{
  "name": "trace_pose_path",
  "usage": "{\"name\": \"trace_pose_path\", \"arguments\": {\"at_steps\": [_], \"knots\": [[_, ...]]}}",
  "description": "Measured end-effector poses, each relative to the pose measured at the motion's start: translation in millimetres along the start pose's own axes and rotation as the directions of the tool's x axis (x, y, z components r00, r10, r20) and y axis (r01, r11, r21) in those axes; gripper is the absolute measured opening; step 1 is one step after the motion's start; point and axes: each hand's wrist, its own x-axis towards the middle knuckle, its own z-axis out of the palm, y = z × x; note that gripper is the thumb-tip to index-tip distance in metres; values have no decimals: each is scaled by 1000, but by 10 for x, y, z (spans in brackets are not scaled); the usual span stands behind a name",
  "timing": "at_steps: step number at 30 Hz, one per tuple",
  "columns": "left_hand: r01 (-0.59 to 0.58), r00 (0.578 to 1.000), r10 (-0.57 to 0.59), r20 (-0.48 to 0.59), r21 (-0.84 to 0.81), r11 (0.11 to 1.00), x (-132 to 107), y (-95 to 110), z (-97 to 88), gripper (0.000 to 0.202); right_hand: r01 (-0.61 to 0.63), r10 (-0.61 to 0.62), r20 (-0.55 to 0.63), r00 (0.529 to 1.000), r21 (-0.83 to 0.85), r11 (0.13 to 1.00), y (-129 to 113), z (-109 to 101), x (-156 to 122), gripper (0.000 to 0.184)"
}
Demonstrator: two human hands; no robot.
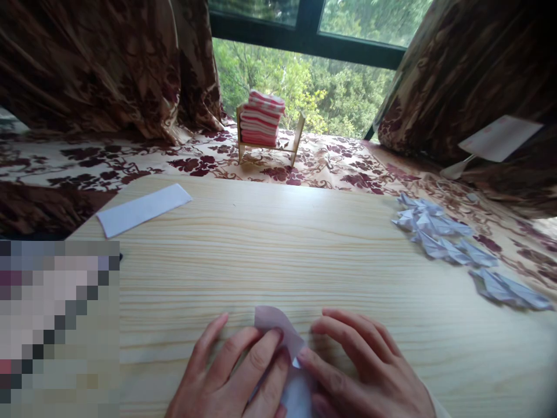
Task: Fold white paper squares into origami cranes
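Note:
A small white sheet of paper (pixel 275 323), partly folded, is between my two hands near the front of the wooden table. Its upper flap curls up above the fingers, and its lower part runs down out of view. My left hand (pixel 237 371) lies over the sheet's left side, pressing it with bent fingers. At the right edge, my right hand (pixel 363 363) pinches the paper with the index finger and thumb, while its other fingers arch over the tabletop. Part of the fold is hidden under the left fingers.
Several folded white paper pieces (pixel 439 232) lie along the table's right edge. A stack of white paper strips (pixel 143 210) rests at the far left. Beyond the table (pixel 243 249), a small wooden rack (pixel 298 139) holds folded pink-striped cloths (pixel 261 119). A blurred-out patch covers the lower left.

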Motion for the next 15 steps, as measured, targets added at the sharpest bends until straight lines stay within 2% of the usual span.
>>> {"name": "trace_pose_path", "arguments": {"at_steps": [3, 15], "knots": [[-2, 1000, 2, -4, -2, 1000, -4, -1, -4, 21, -6, 6, -47, 999, 10, 1000, -6, 49, -16, 29], [-22, 1000, 22, -2, 18, 1000, -53, 18, 5, 21, 99, -93, 113, 989, -57, 993, 1, -61, 242, 32]]}}
